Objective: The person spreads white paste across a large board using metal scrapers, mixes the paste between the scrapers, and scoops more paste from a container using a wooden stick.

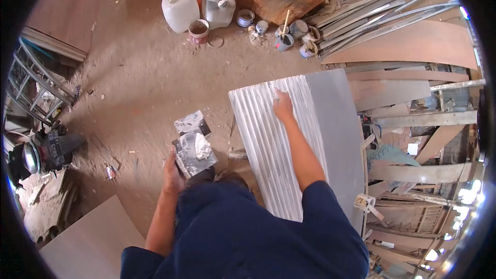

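My left hand [173, 174] grips the near left edge of a grey, smeared board [189, 161]. A heap of white paste [202, 147] sits on that board. Just beyond it is another grey piece streaked with white [191, 122]; I cannot tell whether the two touch. My right hand [283, 107] is over the far part of a ridged panel [258, 124], index finger stretched out toward its surface. No tool shows in that hand. White coating covers the ridges, while the panel's right part is smooth and grey [338, 124].
White jugs [181, 10] and open paint cans [198, 32] stand at the back. Long curved strips [382, 8] and boards [408, 46] crowd the right. A white bucket [364, 203] is at the panel's right edge. A motorbike [46, 150] stands at left.
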Action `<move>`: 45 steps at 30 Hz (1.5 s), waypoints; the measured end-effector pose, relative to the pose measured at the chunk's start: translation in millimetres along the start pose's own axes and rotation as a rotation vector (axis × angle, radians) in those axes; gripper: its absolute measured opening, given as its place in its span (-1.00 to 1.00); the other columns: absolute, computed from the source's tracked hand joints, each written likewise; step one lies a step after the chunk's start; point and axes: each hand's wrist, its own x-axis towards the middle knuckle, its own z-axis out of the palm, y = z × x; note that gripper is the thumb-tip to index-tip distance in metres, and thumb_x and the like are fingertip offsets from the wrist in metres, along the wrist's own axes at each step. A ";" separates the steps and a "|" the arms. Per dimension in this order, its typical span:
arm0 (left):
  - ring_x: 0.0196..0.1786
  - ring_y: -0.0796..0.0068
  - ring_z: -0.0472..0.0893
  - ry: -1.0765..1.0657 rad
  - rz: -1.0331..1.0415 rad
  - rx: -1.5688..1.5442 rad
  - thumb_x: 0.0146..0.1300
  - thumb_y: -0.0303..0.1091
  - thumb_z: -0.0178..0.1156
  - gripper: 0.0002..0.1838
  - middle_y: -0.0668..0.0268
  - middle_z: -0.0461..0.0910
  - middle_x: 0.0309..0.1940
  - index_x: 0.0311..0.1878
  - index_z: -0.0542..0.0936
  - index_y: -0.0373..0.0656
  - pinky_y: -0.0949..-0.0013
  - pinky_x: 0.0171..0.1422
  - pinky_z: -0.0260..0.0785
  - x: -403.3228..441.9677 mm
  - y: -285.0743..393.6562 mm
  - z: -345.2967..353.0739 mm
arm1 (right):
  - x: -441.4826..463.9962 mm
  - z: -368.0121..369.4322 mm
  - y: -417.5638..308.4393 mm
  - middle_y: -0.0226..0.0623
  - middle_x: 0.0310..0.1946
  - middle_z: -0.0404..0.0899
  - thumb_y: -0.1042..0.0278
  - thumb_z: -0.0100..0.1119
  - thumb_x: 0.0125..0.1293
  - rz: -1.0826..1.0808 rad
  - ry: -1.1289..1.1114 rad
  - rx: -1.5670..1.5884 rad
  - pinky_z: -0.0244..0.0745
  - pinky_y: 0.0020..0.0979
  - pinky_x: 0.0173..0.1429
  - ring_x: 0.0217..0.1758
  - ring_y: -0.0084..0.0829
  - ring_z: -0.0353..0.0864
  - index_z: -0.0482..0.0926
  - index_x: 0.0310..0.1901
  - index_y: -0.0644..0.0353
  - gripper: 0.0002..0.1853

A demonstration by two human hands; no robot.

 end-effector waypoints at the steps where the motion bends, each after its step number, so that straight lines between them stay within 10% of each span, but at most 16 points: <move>1: 0.12 0.26 0.62 0.004 0.014 0.003 0.50 0.06 -0.09 -0.42 0.13 0.60 0.11 0.24 0.46 -0.29 0.15 0.29 0.43 1.4 3.7 -0.9 | 16.2 -3.4 5.5 0.12 0.03 0.48 0.48 0.07 0.15 -0.042 -0.072 -0.061 0.41 -0.04 0.22 0.08 0.11 0.49 0.52 0.22 0.08 -0.47; 8: 0.15 0.25 0.59 0.024 0.005 -0.047 0.52 0.04 -0.13 -0.43 0.13 0.56 0.16 0.28 0.42 -0.29 0.16 0.31 0.42 8.4 18.7 -8.1 | 51.9 13.5 8.1 0.15 0.14 0.42 0.52 0.03 0.09 -0.017 -0.308 -0.171 0.31 -0.06 0.37 0.20 0.15 0.40 0.46 0.32 -0.30 -0.30; 45: 0.13 0.28 0.61 0.045 0.057 -0.072 0.54 0.01 -0.14 -0.46 0.14 0.58 0.13 0.26 0.43 -0.29 0.17 0.28 0.45 -79.5 -85.9 6.3 | -73.6 -48.6 33.0 -0.12 0.15 0.40 0.56 0.04 0.08 0.003 -0.446 -0.308 0.41 -0.12 0.32 0.21 0.01 0.37 0.61 0.19 -0.26 -0.38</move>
